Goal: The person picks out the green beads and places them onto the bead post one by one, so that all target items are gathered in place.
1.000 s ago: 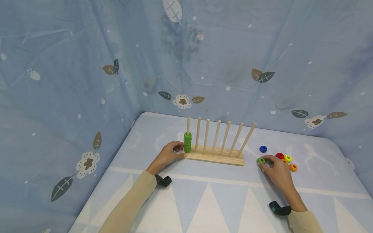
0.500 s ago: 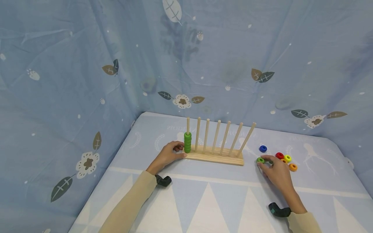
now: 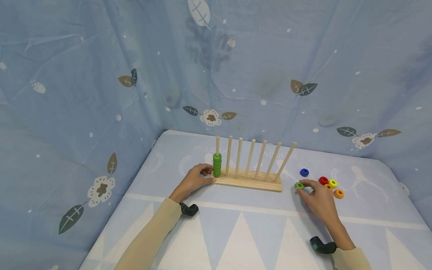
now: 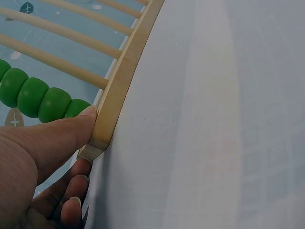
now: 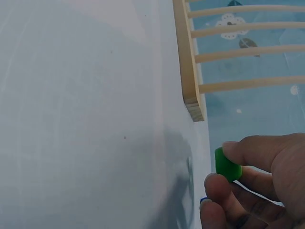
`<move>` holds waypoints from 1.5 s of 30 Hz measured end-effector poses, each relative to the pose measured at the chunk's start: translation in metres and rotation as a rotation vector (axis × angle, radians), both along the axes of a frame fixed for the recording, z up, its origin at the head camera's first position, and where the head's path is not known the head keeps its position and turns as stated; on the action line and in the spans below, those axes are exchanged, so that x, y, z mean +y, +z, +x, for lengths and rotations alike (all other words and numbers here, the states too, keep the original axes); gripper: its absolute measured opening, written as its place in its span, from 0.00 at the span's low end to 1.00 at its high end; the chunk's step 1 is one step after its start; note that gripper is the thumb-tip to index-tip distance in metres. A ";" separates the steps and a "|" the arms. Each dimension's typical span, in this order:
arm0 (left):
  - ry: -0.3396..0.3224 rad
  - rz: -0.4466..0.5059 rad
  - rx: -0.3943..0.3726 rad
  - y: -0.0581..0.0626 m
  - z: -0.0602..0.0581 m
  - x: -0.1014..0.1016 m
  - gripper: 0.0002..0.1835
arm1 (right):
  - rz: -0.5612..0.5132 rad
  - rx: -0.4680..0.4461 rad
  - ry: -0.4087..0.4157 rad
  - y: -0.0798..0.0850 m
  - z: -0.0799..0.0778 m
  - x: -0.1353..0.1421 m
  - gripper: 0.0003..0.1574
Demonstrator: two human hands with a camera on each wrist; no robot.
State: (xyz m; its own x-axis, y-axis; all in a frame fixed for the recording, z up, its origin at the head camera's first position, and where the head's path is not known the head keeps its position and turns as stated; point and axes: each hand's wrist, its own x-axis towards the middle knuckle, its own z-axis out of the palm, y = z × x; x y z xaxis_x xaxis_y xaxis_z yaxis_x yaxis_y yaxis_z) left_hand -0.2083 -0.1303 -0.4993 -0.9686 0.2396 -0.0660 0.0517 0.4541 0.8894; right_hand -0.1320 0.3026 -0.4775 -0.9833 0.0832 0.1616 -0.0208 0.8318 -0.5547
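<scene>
A wooden bead rack [image 3: 248, 183], a flat base with several upright pegs, stands on the table. Green beads [image 3: 217, 165] are stacked on its leftmost peg; the other pegs are bare. My left hand [image 3: 195, 180] holds the left end of the base, thumb [image 4: 71, 129] along the front and fingers curled at the end. To the right of the rack, my right hand [image 3: 318, 198] pinches a loose green bead [image 5: 227, 165] between thumb and fingers. In the head view, that bead sits short of the base's right end.
Right of the rack lie a blue bead [image 3: 304, 172], a red bead [image 3: 323, 180], a yellow bead [image 3: 332, 183] and an orange bead [image 3: 339, 194], with another orange one partly behind my right hand. A patterned blue cloth [image 3: 256, 75] hangs behind the table.
My right hand has shifted slightly left with the green bead, toward the rack. The left hand and the rack have stayed in place.
</scene>
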 end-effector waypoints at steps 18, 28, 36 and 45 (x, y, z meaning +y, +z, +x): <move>-0.009 0.005 -0.002 0.002 0.000 -0.001 0.26 | -0.009 -0.011 0.046 0.006 0.003 -0.017 0.23; -0.017 -0.002 0.025 0.001 -0.002 -0.002 0.25 | -0.016 0.003 0.074 0.010 0.001 -0.023 0.22; -0.025 0.012 0.036 0.000 -0.003 -0.002 0.25 | -0.027 0.041 0.130 0.011 -0.001 -0.031 0.21; -0.017 0.001 0.015 -0.001 -0.001 -0.002 0.25 | -0.044 0.039 0.139 0.013 0.000 -0.041 0.22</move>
